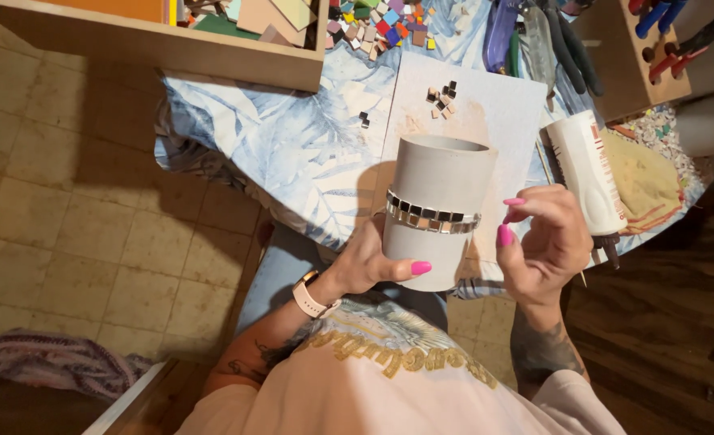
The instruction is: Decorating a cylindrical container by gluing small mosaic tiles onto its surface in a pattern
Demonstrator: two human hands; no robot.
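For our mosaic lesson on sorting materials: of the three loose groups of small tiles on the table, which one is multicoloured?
The heap at the table's far edge, beside the wooden box: red, blue, pink and yellow pieces. The cluster on the white board and the pair on the leaf-print cloth are only dark and tan.

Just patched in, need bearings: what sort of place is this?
Likely a home mosaic craft table: loose coloured tiles, a wooden tool block and a glue bottle surround the grey cylinder the left hand holds.
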